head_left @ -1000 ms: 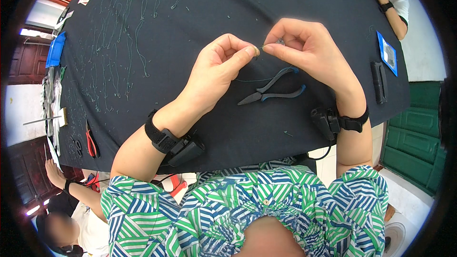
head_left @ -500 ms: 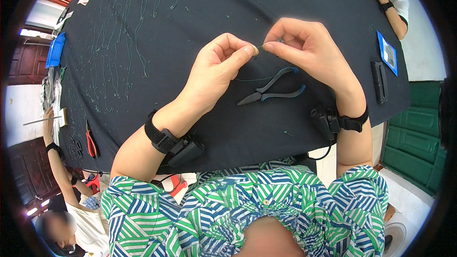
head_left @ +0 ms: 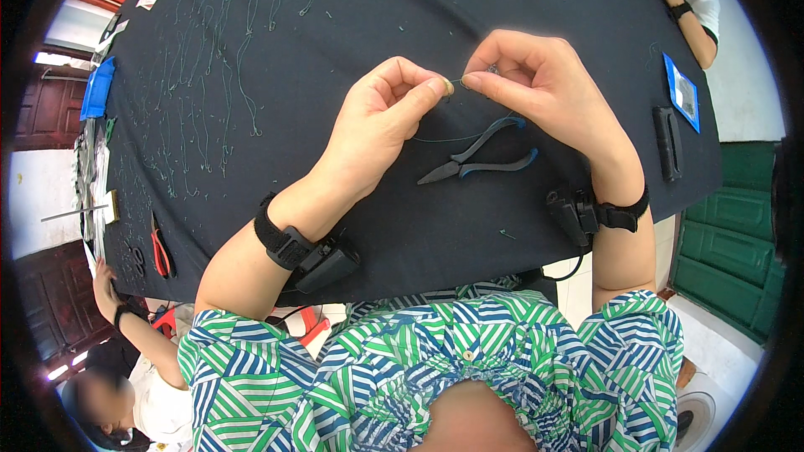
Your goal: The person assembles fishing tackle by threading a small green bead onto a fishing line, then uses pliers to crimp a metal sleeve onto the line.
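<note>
Two hands meet over the middle of the black table (head_left: 536, 0), fingertips almost touching. Left hand (head_left: 377, 130) has thumb and forefinger pressed together on a tiny pale bead (head_left: 449, 86), the other fingers curled in behind. Right hand (head_left: 536, 84) pinches the end of a thin green wire (head_left: 448, 139) just beside that bead, thumb and forefinger tight, the rest of the fingers arched above. That wire trails down from the pinch and runs across the cloth under both hands. Lying flat just below the right hand are blue-handled pliers (head_left: 479, 156), nose pointing left, touched by neither hand. Both wrists carry black strapped devices, resting at the near edge of the table. Further left, rows of finished green wire strands (head_left: 226, 92) lie spread over the cloth, well apart from the hands. Red-handled cutters (head_left: 159, 247) sit at the left rim, and a black case (head_left: 667, 144) with a blue packet (head_left: 684, 94) lies off to the right. Another person's arm (head_left: 678, 0) reaches in at the top right corner
</note>
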Available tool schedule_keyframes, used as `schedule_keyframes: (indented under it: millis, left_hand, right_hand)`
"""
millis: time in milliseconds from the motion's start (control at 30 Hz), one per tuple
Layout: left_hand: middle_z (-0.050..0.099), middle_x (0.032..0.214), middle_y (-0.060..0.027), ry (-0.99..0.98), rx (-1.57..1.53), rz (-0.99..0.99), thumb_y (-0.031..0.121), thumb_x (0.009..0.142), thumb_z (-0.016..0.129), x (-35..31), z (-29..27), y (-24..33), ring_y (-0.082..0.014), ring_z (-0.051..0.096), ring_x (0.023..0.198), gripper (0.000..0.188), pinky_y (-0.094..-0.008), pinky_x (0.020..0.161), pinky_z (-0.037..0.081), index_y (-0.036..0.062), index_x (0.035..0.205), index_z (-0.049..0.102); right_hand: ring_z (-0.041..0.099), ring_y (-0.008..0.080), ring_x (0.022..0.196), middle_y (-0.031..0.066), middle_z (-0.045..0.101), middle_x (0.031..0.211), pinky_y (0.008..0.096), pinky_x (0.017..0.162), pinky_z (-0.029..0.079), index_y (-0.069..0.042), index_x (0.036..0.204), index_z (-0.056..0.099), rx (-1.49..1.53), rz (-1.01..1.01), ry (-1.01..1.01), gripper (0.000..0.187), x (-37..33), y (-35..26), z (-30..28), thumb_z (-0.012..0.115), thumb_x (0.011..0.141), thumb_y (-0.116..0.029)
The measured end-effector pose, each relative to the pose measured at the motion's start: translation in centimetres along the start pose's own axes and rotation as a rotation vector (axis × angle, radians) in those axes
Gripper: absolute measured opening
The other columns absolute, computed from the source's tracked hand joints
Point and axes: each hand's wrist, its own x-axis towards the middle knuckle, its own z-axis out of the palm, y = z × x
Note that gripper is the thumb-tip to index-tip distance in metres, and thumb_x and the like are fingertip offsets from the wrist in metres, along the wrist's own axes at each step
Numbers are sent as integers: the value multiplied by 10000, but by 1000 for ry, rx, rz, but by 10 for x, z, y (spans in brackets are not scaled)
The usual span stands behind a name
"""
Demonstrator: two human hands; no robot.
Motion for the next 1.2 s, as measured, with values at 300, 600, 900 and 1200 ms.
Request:
schedule_keyframes:
  millis: [300,600,900,1200]
  left_hand:
    - [518,768,66,5,-18,4,197,969,582,1,0,-1,2,324,570,149,-173,498,262,53,994,608]
    - [490,740,77,11,-24,-4,193,971,580,1,0,-1,2,316,561,147,-174,495,255,51,996,606]
    - [477,726,79,13,-33,-6,186,975,570,1,0,1,2,313,559,153,-172,495,255,41,1005,605]
    - [608,805,29,-6,-59,0,193,944,620,1,-4,-2,2,392,584,151,-160,498,312,47,982,625]
  right_hand:
    - [336,37,522,-46,392,550,245,477,260,-7,893,651,1,-2,-7,185,0,-1,0,654,875,-191]
    - [361,46,517,-36,417,550,247,481,278,-14,895,655,-21,-12,-18,182,1,0,1,656,867,-194]
    - [362,48,512,-26,423,543,252,476,279,-16,886,650,-20,-12,-29,179,1,0,2,658,865,-193]
    - [353,53,500,-26,416,529,256,471,277,-19,873,646,-16,-15,-47,172,1,-1,4,655,866,-190]
